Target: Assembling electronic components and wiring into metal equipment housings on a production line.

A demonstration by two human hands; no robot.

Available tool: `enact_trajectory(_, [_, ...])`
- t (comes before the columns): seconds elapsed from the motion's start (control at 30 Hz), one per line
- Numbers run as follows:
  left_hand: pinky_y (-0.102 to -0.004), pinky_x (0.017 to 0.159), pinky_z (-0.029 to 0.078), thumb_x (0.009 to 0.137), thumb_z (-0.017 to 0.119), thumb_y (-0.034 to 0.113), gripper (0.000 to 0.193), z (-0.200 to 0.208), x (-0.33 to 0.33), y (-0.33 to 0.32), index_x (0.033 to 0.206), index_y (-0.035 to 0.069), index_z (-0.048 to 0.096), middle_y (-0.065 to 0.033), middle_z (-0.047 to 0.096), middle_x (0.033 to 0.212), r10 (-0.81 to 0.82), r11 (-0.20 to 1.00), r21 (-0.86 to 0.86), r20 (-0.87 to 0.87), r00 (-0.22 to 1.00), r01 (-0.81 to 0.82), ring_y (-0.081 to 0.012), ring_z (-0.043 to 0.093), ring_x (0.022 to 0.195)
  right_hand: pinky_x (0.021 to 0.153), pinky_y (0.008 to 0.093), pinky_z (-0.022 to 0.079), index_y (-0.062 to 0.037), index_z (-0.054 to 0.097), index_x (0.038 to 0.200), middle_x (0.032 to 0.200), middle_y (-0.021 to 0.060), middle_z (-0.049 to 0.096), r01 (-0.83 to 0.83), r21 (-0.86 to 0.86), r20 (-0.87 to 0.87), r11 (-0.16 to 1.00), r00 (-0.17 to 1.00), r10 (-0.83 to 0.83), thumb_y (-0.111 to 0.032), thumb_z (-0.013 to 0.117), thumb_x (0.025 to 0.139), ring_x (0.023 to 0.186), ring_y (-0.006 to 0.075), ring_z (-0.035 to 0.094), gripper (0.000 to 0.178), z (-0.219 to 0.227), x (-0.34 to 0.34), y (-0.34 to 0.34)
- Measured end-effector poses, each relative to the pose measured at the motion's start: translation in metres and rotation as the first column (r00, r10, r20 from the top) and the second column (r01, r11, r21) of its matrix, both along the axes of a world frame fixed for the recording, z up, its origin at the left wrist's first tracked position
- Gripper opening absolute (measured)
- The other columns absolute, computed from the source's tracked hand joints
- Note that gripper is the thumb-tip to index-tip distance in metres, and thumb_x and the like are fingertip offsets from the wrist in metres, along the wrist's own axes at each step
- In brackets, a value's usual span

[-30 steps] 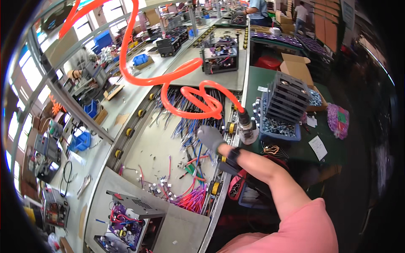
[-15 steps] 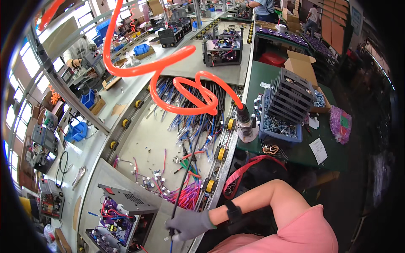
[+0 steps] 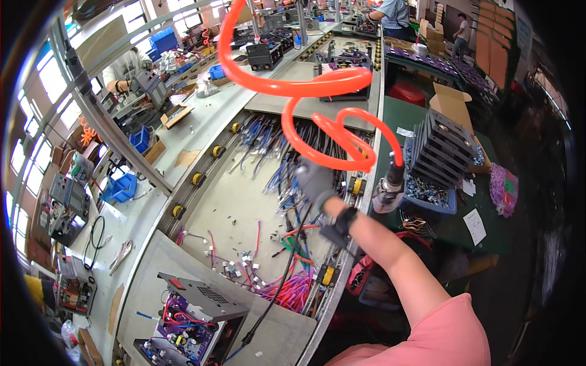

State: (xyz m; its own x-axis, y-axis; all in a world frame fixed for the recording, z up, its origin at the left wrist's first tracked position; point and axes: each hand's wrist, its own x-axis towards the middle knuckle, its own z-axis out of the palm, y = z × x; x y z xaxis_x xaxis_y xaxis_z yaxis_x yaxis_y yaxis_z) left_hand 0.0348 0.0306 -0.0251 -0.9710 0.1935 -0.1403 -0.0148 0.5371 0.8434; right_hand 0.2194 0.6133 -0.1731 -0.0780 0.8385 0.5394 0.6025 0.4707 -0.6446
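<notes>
My right hand (image 3: 315,184), in a grey glove with a black band at the wrist, reaches over the conveyor to the heap of black, blue and white cables (image 3: 268,143). Its fingers are blurred against the cables, so their grip cannot be made out. A single black cable (image 3: 273,291) runs from beneath this hand toward the near side, ending in a blue stretch. Beside it, at the lower left, an opened grey metal case (image 3: 204,297) shows a purple circuit board (image 3: 183,326) with red and blue wires. My left hand is out of view.
A coiled red air hose (image 3: 305,88) hangs across the middle down to a power screwdriver (image 3: 389,188). On the green table to the right, a blue bin (image 3: 441,204) of small parts holds stacked dark panels (image 3: 442,149). Pink-purple wires (image 3: 293,291) lie nearer me. Co-workers stand farther off.
My right hand has left the near end of the black cable and moved forward to the cable heap. The black cable now lies on the conveyor. The whole view has shifted somewhat.
</notes>
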Motion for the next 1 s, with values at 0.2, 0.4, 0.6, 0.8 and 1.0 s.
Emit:
enact_trajectory(0.2, [-0.0222, 0.051, 0.031, 0.099, 0.056, 0.023, 0.029, -0.004, -0.012, -0.006, 0.108, -0.001, 0.069, 0.0040, 0.059, 0.077, -0.058, 0.997, -0.052, -0.033, 0.998, 0.056, -0.0057, 0.042, 0.061, 0.098, 0.0495, 0.047, -0.0014, 0.057, 0.125, 0.123, 0.0254, 0.062, 0.418, -0.230, 0.571, 0.879, 0.789, -0.226, -0.021, 0.055, 0.084, 0.115, 0.0416, 0.059, 0.045, -0.059, 0.030, 0.080])
enact_trajectory(0.4, [-0.0221, 0.053, 0.032, 0.099, 0.057, 0.023, 0.029, -0.009, -0.011, -0.010, 0.111, -0.001, 0.069, 0.0023, 0.060, 0.082, 0.019, 1.000, 0.007, -0.065, 0.998, -0.019, -0.0062, 0.043, 0.062, 0.094, 0.0433, 0.051, -0.0085, 0.067, 0.115, 0.122, 0.0188, 0.065, 0.190, -0.495, 0.649, 0.848, 0.729, 0.216, -0.018, 0.056, 0.075, 0.114, 0.0370, 0.061, 0.043, -0.060, 0.052, 0.133])
enact_trajectory(0.6, [-0.0218, 0.054, 0.035, 0.098, 0.057, 0.022, 0.029, -0.004, -0.010, -0.007, 0.111, -0.002, 0.068, 0.0013, 0.062, 0.084, 0.032, 0.999, 0.009, -0.015, 0.999, -0.031, -0.0067, 0.046, 0.064, 0.093, 0.0455, 0.052, -0.0155, 0.064, 0.126, 0.121, 0.0193, 0.064, 0.240, -0.374, 0.860, 0.896, 0.452, 0.238, -0.012, 0.064, 0.073, 0.115, 0.0366, 0.061, 0.053, -0.054, 0.050, 0.122])
enact_trajectory(0.8, [-0.0244, 0.068, 0.045, 0.099, 0.057, 0.020, 0.028, 0.000, -0.010, -0.007, 0.112, -0.002, 0.068, -0.0039, 0.067, 0.099, 0.023, 0.999, -0.038, -0.004, 1.000, -0.023, -0.0120, 0.056, 0.081, 0.078, 0.0445, 0.055, -0.0045, 0.072, 0.101, 0.113, 0.0164, 0.064, 0.105, 0.131, 0.927, 0.986, 0.341, -0.160, -0.030, 0.067, 0.084, 0.097, 0.0341, 0.065, 0.031, -0.048, 0.019, 0.123])
enact_trajectory(1.0, [-0.0278, 0.074, 0.047, 0.099, 0.057, 0.020, 0.029, 0.007, -0.005, -0.004, 0.113, -0.003, 0.067, -0.0041, 0.067, 0.096, 0.005, 1.000, 0.008, -0.047, 0.999, -0.004, -0.0149, 0.059, 0.084, 0.077, 0.0481, 0.050, -0.0040, 0.069, 0.088, 0.088, 0.0210, 0.067, 0.074, -0.238, 0.501, 0.969, 0.864, 0.057, -0.042, 0.063, 0.085, 0.085, 0.0404, 0.065, 0.038, -0.010, 0.029, 0.054])
